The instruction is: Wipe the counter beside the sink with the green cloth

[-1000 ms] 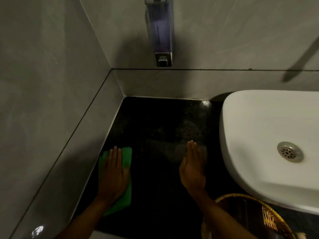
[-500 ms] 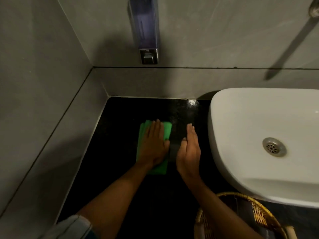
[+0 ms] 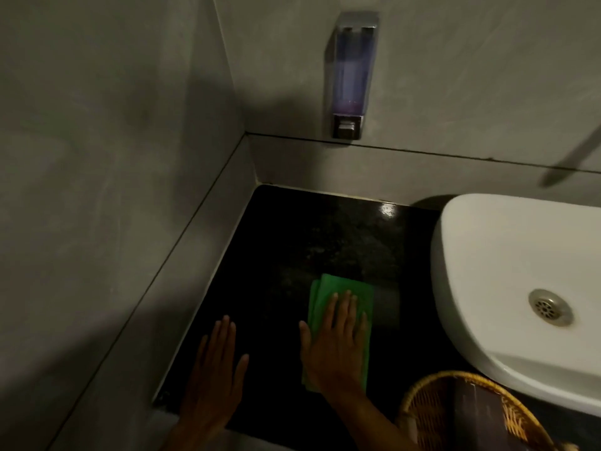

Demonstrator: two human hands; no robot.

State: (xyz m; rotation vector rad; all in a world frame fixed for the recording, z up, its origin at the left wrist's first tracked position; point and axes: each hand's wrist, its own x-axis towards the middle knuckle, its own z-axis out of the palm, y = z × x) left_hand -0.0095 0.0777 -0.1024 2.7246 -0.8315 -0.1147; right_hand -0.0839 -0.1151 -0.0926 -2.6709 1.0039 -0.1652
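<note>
- The right hand [image 3: 336, 345] lies flat, palm down, on the green cloth [image 3: 338, 304]; its grip is fully spread, fingers straight and close together, pressing the cloth onto the table [image 3: 292, 255] rather than closing round it.
- The left hand [image 3: 216, 366] lies flat on bare table to the left of that grip, well apart from the cloth, fingers extended, holding nothing.
- Ahead of the grip the dark table runs clear up to the back wall [image 3: 455, 76], where a soap dispenser [image 3: 353, 73] hangs.
- To the right of the grip a narrow strip of table separates the cloth from the white sink [image 3: 507, 255].
- Beyond the left hand, the table ends at the side wall [image 3: 97, 157].
- A wicker basket [image 3: 422, 405] sits near the right wrist, nearer the person than the grip.
- The cloth is folded into a rectangle, its long axis running from the person toward the back wall, with the far short edge showing beyond the fingertips.
</note>
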